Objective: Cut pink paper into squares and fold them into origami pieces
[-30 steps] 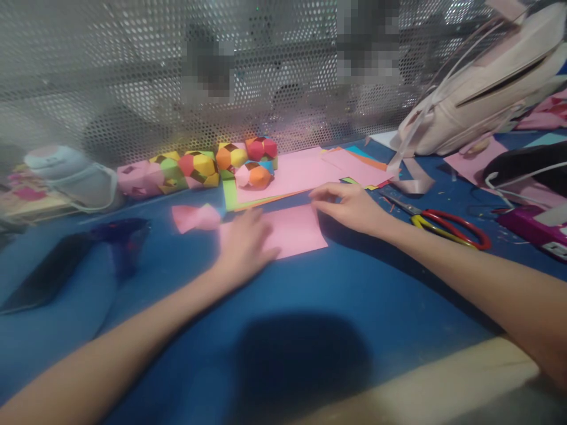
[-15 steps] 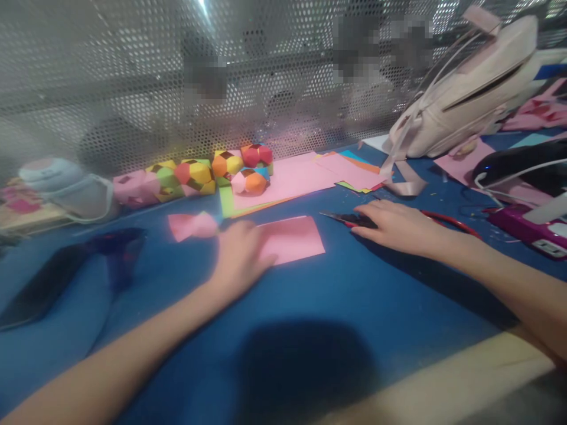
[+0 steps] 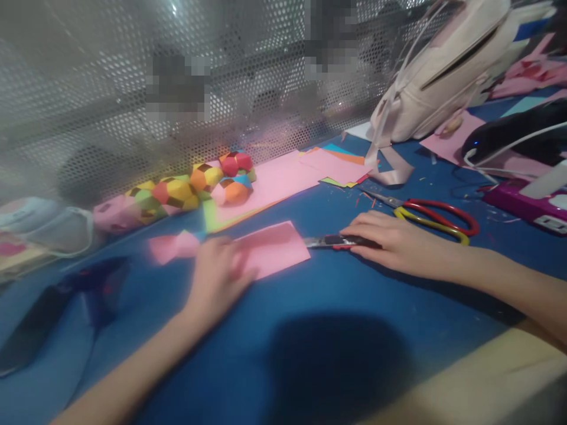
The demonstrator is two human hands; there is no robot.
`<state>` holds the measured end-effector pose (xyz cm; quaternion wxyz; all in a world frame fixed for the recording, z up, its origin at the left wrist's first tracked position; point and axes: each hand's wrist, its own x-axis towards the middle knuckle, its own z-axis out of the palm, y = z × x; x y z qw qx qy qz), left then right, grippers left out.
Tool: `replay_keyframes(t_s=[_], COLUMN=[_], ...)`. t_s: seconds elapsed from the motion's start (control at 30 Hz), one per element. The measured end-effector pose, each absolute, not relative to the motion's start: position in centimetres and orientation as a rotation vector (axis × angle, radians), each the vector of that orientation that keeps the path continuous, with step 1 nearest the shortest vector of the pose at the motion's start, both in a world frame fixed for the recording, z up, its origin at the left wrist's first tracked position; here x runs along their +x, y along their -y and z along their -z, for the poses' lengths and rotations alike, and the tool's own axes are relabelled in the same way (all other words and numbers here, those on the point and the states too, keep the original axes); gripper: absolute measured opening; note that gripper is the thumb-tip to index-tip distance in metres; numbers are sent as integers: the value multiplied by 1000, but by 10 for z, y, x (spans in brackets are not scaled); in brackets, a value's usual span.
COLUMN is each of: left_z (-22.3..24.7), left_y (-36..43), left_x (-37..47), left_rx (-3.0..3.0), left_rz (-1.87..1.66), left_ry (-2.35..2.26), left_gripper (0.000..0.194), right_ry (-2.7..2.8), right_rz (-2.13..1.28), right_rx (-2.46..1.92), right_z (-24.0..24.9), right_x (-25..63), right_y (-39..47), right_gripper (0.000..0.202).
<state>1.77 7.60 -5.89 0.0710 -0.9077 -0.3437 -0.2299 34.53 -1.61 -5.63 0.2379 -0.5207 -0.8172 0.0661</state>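
Observation:
My left hand [image 3: 217, 268] is on a folded piece of pink paper [image 3: 274, 251], its fingers over the left end and its thumb along the lower edge. My right hand [image 3: 381, 239] is closed around the dark, red-edged handle of a utility knife [image 3: 336, 241]. The knife's blade points left and reaches the paper's right edge; whether it is inside the fold I cannot tell. Behind my right hand lie scissors [image 3: 436, 215] with red and yellow handles. Left of my left hand is a small pink paper piece [image 3: 172, 247], blurred.
Several colourful folded-paper balls [image 3: 175, 192] line the back, beside stacked coloured sheets [image 3: 283, 171]. A glue gun [image 3: 97, 289] lies at left near a pale cup [image 3: 48, 221]. At right are a white bag [image 3: 447, 77] and a purple power strip [image 3: 522, 203]. Perforated metal [image 3: 248, 77] stands behind.
My right hand has brought the utility knife left, up to the paper's edge, uncovering the scissors. The view has shifted and tilted; my left hand stays on the paper.

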Motion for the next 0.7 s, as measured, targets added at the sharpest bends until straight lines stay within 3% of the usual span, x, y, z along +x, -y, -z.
replay_keyframes(t_s=[0.23, 0.47, 0.7], left_z=[40, 38, 47], left_y=[-89, -107, -109], left_x=[14, 11, 12], left_rx=[-2858, -3185, -3209], left_rz=[492, 5, -63], left_ry=[816, 518, 549], left_gripper=[35, 38, 40], right_ry=[2361, 2300, 2281], right_rz=[-311, -470, -520], right_rx=[-1377, -1402, -1403], right_z=[57, 50, 48], right_x=[351, 353, 348], right_y=[16, 18, 21], right_gripper=[30, 28, 27])
